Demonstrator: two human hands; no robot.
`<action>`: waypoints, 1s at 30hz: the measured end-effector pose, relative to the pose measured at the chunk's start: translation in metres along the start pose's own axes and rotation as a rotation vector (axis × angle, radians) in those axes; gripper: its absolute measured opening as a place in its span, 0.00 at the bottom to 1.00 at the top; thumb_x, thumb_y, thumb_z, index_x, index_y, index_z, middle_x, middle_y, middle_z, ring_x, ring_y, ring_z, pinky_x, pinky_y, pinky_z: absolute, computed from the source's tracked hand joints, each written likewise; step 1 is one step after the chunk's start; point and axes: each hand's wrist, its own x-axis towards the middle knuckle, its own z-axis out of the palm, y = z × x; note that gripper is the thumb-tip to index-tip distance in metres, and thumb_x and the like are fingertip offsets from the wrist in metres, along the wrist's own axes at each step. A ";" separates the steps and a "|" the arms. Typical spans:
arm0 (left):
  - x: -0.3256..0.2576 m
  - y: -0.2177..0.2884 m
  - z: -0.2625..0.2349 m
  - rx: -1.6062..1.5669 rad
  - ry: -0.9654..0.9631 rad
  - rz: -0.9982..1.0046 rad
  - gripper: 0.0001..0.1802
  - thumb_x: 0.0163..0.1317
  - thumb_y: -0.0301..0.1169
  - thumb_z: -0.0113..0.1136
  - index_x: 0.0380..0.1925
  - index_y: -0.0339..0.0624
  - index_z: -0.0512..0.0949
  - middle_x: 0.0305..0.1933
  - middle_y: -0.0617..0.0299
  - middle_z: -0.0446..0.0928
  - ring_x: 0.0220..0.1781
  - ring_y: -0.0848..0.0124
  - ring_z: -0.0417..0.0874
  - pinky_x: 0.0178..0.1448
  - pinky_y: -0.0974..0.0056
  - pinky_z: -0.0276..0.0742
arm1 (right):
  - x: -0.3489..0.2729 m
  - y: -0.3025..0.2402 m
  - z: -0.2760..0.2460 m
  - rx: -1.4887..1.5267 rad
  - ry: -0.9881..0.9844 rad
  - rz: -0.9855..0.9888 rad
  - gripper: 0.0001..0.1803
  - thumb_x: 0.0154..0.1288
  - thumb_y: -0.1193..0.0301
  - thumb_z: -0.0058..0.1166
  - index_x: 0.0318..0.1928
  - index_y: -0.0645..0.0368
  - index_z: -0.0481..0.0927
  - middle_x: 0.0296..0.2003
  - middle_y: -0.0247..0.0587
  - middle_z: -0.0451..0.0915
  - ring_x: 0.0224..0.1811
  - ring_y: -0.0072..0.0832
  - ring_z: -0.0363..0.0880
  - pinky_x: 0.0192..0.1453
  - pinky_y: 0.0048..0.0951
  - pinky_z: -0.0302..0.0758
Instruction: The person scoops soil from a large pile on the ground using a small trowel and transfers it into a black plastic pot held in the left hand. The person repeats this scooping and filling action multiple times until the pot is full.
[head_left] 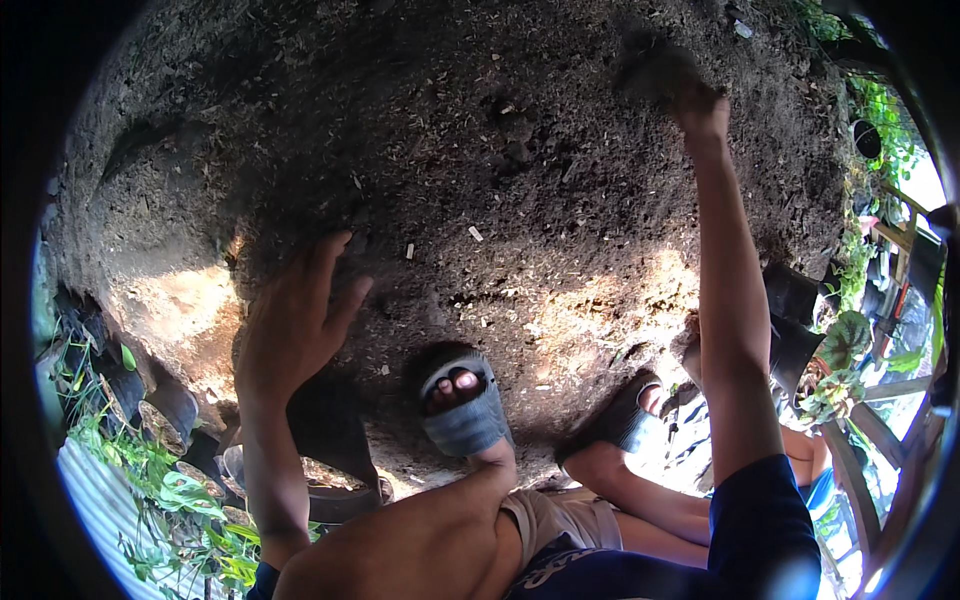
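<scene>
My left hand (290,325) is low over the dark soil (450,150) on the left, with its thumb apart from its stretched fingers. Nothing shows in its grasp. Far out at the upper right, my right hand (702,112) is closed at the near side of a dark, blurred object (655,68). The kind of that object cannot be made out against the soil. Beside my left wrist stands a black plant container (330,430), partly hidden by the arm.
My feet wear dark slide sandals (465,415) at the near edge of the soil. More black plant pots (792,295) stand at the right, and others (172,405) at the left. Leafy plants (185,495) and a corrugated sheet (95,510) lie at the lower left. Wooden slats (855,480) edge the right.
</scene>
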 end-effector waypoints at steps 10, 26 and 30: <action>0.001 0.000 0.004 0.006 0.034 0.056 0.26 0.74 0.44 0.58 0.64 0.40 0.70 0.58 0.41 0.80 0.59 0.43 0.82 0.61 0.45 0.79 | -0.029 -0.036 -0.045 0.476 -0.238 0.383 0.27 0.73 0.48 0.56 0.35 0.64 0.83 0.16 0.32 0.72 0.16 0.19 0.67 0.18 0.28 0.59; 0.000 -0.002 0.006 -0.004 0.010 0.015 0.25 0.75 0.44 0.57 0.65 0.44 0.69 0.59 0.43 0.80 0.61 0.44 0.81 0.62 0.46 0.78 | -0.046 -0.028 -0.047 0.671 -0.151 0.473 0.21 0.80 0.57 0.51 0.44 0.65 0.81 0.24 0.36 0.77 0.14 0.17 0.66 0.13 0.25 0.62; 0.001 0.000 0.009 -0.001 0.016 0.033 0.24 0.75 0.44 0.57 0.64 0.43 0.70 0.58 0.43 0.79 0.59 0.43 0.82 0.60 0.44 0.79 | -0.022 -0.035 -0.021 0.825 -0.145 0.475 0.16 0.78 0.63 0.49 0.51 0.64 0.79 0.33 0.38 0.78 0.15 0.16 0.64 0.15 0.22 0.63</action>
